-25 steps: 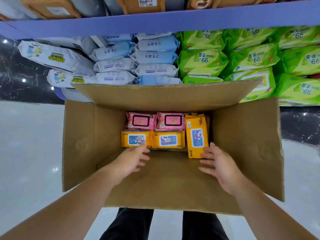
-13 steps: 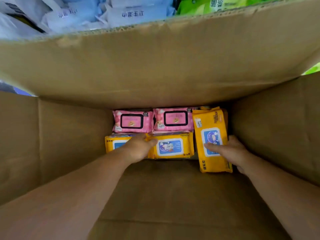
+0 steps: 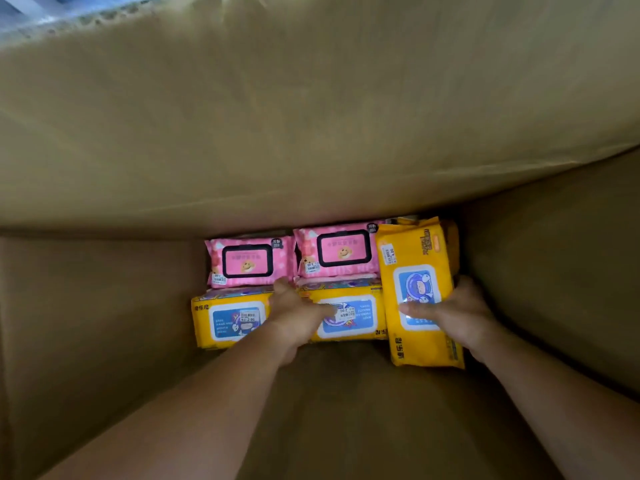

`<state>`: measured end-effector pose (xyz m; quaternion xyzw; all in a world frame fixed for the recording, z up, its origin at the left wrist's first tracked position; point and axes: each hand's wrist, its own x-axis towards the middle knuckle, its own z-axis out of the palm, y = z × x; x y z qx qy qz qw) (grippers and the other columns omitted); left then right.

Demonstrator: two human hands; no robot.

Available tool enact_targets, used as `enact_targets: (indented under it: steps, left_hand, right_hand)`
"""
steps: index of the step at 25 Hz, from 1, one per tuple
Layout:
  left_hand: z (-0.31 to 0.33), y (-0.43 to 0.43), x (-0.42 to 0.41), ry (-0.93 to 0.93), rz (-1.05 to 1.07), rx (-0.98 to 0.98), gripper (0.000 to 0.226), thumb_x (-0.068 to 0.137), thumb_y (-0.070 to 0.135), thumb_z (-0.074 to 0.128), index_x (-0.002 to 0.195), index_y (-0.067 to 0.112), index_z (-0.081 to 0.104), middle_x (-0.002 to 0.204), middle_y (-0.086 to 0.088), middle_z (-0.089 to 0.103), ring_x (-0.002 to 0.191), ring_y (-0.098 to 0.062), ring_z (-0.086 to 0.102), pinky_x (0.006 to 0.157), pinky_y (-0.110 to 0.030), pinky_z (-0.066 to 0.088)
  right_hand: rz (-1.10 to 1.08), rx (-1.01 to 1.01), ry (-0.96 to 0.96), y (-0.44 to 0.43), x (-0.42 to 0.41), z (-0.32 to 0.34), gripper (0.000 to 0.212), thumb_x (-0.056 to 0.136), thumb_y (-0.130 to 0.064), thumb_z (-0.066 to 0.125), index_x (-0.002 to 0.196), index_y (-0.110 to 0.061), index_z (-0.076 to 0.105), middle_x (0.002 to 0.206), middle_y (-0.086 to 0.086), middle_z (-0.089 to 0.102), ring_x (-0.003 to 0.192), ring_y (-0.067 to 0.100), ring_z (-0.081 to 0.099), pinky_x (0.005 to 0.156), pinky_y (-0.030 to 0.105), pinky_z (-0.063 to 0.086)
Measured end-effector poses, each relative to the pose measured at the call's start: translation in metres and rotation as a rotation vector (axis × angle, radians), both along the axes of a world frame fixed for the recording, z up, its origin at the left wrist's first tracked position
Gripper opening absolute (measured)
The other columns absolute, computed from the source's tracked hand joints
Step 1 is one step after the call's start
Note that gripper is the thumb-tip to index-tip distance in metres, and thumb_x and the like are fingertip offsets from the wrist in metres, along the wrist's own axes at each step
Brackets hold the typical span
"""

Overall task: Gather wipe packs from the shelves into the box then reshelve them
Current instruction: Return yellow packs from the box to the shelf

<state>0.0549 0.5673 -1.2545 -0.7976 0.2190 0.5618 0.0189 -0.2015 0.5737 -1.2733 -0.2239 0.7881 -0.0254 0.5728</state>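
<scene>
I look deep into a cardboard box (image 3: 104, 341). At its far end lie two pink wipe packs (image 3: 247, 261) (image 3: 341, 251) and, in front of them, two small yellow packs (image 3: 228, 318) (image 3: 356, 315). A larger yellow pack (image 3: 417, 268) lies lengthwise on the right. My left hand (image 3: 298, 313) rests between the two small yellow packs, thumb laid across the middle one. My right hand (image 3: 457, 313) wraps the right edge of the larger yellow pack, thumb on its blue label.
The box's far flap (image 3: 311, 116) fills the upper view and its side walls close in left and right. Bare cardboard floor (image 3: 346, 410) lies under my forearms. A sliver of shelf packs shows at the top left corner (image 3: 27, 8).
My head and both hands have gone down into the box. The left hand reached the small yellow packs and the right hand closed around the larger yellow pack.
</scene>
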Motion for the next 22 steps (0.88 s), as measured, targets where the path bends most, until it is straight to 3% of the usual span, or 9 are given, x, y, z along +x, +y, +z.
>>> enact_targets:
  steps: [2, 3, 6, 10, 13, 16, 18, 20, 22]
  left_hand:
    - [-0.009, 0.011, -0.001, 0.057, 0.095, -0.006, 0.073, 0.056, 0.032, 0.097, 0.119, 0.011, 0.067, 0.113, -0.006, 0.076, 0.098, -0.021, 0.074, 0.093, -0.044, 0.059]
    - [-0.007, 0.013, -0.001, 0.099, 0.119, 0.021, 0.057, 0.061, 0.028, 0.096, 0.111, 0.012, 0.073, 0.105, -0.005, 0.079, 0.095, -0.021, 0.076, 0.092, -0.044, 0.059]
    - [-0.001, 0.014, 0.003, 0.204, 0.071, 0.096, 0.038, 0.073, 0.029, 0.091, 0.106, 0.017, 0.077, 0.099, 0.002, 0.080, 0.097, -0.018, 0.075, 0.092, -0.037, 0.056]
    - [0.024, 0.006, 0.003, 0.147, 0.043, 0.036, 0.036, 0.072, 0.038, 0.090, 0.098, 0.016, 0.079, 0.093, 0.002, 0.081, 0.087, -0.017, 0.077, 0.081, -0.032, 0.060]
    - [0.058, 0.001, 0.007, 0.096, 0.120, -0.028, 0.031, 0.073, 0.031, 0.091, 0.093, 0.011, 0.077, 0.085, -0.004, 0.080, 0.071, -0.015, 0.076, 0.058, -0.023, 0.056]
    - [0.108, -0.004, 0.027, 0.101, 0.121, -0.089, 0.046, 0.061, 0.029, 0.097, 0.098, 0.011, 0.076, 0.086, -0.003, 0.080, 0.075, -0.018, 0.078, 0.070, -0.033, 0.063]
    - [0.160, -0.004, 0.039, 0.147, 0.126, -0.116, 0.045, 0.064, 0.019, 0.096, 0.102, 0.015, 0.073, 0.091, -0.003, 0.081, 0.081, -0.019, 0.078, 0.072, -0.034, 0.063]
    - [0.228, -0.002, 0.049, 0.209, 0.133, -0.112, 0.042, 0.069, 0.014, 0.093, 0.103, 0.018, 0.069, 0.093, -0.003, 0.081, 0.081, -0.019, 0.078, 0.067, -0.031, 0.061]
    - [0.299, 0.000, 0.057, 0.258, 0.131, -0.110, 0.058, 0.063, 0.019, 0.096, 0.113, 0.016, 0.066, 0.099, -0.006, 0.080, 0.088, -0.024, 0.078, 0.078, -0.040, 0.062]
  right_hand:
    - [-0.020, -0.027, 0.042, 0.004, 0.002, -0.001, 0.093, 0.039, -0.041, 0.101, 0.119, -0.023, 0.057, 0.108, 0.000, 0.070, 0.090, 0.017, 0.070, 0.074, 0.038, 0.060]
    - [-0.026, -0.032, 0.047, 0.006, 0.003, 0.001, 0.092, 0.040, -0.040, 0.101, 0.119, -0.023, 0.057, 0.109, 0.000, 0.070, 0.090, 0.017, 0.070, 0.075, 0.039, 0.060]
    - [-0.013, -0.030, 0.031, 0.005, 0.001, 0.006, 0.077, 0.050, -0.038, 0.098, 0.116, -0.021, 0.062, 0.107, 0.000, 0.072, 0.087, 0.015, 0.070, 0.067, 0.032, 0.057]
    - [-0.011, -0.001, -0.012, -0.008, -0.003, 0.028, 0.064, 0.055, -0.041, 0.096, 0.108, -0.019, 0.068, 0.103, 0.002, 0.073, 0.088, 0.020, 0.072, 0.079, 0.042, 0.060]
    - [-0.100, 0.033, -0.111, -0.012, -0.005, 0.065, 0.052, 0.061, -0.038, 0.094, 0.104, -0.021, 0.071, 0.101, 0.005, 0.076, 0.087, 0.024, 0.074, 0.083, 0.050, 0.060]
    - [-0.132, -0.030, -0.152, -0.004, -0.005, 0.122, 0.059, 0.061, -0.034, 0.094, 0.109, -0.021, 0.063, 0.100, 0.001, 0.074, 0.084, 0.021, 0.074, 0.070, 0.041, 0.062]
    - [-0.137, -0.063, -0.174, 0.001, -0.005, 0.170, 0.063, 0.060, -0.034, 0.095, 0.110, -0.023, 0.057, 0.100, -0.001, 0.072, 0.083, 0.019, 0.074, 0.062, 0.035, 0.061]
    - [-0.178, -0.074, -0.220, 0.005, -0.006, 0.230, 0.066, 0.058, -0.034, 0.096, 0.109, -0.024, 0.055, 0.101, 0.000, 0.073, 0.083, 0.020, 0.075, 0.066, 0.039, 0.063]
    - [-0.199, -0.098, -0.271, 0.011, -0.007, 0.297, 0.068, 0.057, -0.035, 0.096, 0.110, -0.024, 0.055, 0.103, 0.001, 0.075, 0.084, 0.021, 0.076, 0.073, 0.045, 0.063]
